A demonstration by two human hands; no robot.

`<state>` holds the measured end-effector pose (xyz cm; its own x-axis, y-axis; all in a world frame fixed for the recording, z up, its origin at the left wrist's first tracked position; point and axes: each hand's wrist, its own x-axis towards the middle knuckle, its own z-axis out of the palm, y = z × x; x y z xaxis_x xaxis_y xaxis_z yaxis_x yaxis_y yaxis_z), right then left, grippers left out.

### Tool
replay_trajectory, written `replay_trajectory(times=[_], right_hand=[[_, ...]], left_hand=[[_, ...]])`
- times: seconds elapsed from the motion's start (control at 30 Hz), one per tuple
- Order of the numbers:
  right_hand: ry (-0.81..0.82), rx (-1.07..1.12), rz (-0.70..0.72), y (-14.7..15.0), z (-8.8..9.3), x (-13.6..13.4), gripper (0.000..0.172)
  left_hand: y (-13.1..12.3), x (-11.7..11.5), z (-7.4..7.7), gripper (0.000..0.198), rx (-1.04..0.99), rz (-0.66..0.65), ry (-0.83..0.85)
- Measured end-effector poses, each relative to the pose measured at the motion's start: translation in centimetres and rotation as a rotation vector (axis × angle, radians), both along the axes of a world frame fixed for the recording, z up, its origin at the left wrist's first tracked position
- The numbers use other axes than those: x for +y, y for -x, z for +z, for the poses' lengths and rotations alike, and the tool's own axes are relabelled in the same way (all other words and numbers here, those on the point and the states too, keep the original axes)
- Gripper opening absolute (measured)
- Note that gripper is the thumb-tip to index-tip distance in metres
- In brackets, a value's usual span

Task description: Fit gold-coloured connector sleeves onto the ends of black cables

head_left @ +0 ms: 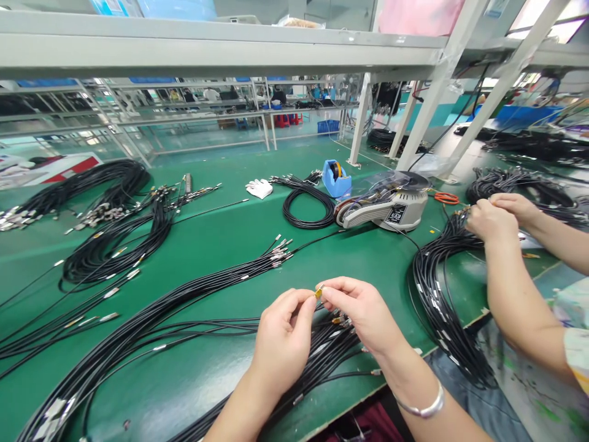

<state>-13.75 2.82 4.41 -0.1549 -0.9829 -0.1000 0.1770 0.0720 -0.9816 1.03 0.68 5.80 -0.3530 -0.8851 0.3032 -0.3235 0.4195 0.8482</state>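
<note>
My left hand [281, 339] and my right hand [361, 312] meet near the table's front edge, both pinched on a small yellow-tipped cable end [318, 291]. Under them lies a bundle of thin black cables [193, 301] with metal connectors, spread across the green table [221, 227]. The pinched cable runs down into that bundle behind my fingers. A silver bangle sits on my right wrist.
A co-worker's hands [494, 218] at the right handle another black cable bundle [442, 307]. A grey tape dispenser machine [391, 205], a blue tape holder [335, 177], a white glove [260, 188], a cable coil [307, 209] and more bundles [110, 245] lie farther back. A shelf runs overhead.
</note>
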Motion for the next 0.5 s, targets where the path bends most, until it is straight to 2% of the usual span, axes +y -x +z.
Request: replay_trajectory(times=[0.27, 0.5], right_hand=[[-0.004, -0.048, 0.006, 0.04, 0.35, 0.16, 0.023], [0.004, -0.082, 0.003, 0.01, 0.34, 0.14, 0.023]], left_hand=[[-0.16, -0.67, 0.39, 0.030, 0.107, -0.059, -0.445], [-0.28, -1.02, 0.15, 0.034, 0.145, -0.087, -0.517]])
